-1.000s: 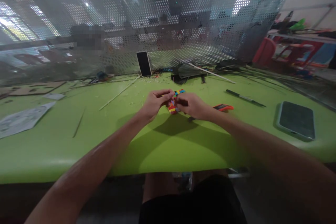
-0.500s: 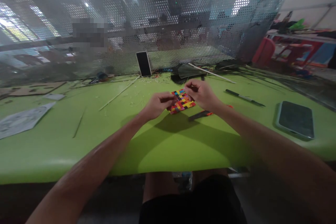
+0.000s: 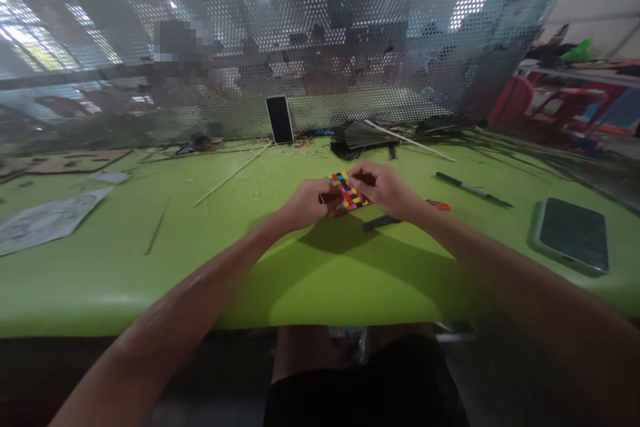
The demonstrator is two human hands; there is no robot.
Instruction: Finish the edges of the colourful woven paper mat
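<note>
A small checkered woven piece (image 3: 353, 199) in red, yellow, blue and black lies between my hands, just above the green tabletop. Its left edge is pinched by my left hand (image 3: 309, 203), thumb and fingers closed. On the upper right side, my right hand (image 3: 384, 188) has its fingertips pressed together over the piece; the exact contact is partly hidden. Under my right wrist lie scissors with orange handles (image 3: 440, 205), their dark blades pointing left.
A slim black tool (image 3: 473, 189) and a phone (image 3: 573, 233) lie to the right. Another phone (image 3: 279, 119) leans upright against the perforated metal screen (image 3: 320, 60). Dark strips (image 3: 365, 136) lie behind my hands, a printed sheet (image 3: 50, 220) and thin stick (image 3: 233, 173) to the left.
The camera view has shifted slightly. My right hand has moved down a little over the woven piece, and my left fingers have shifted on its edge.
</note>
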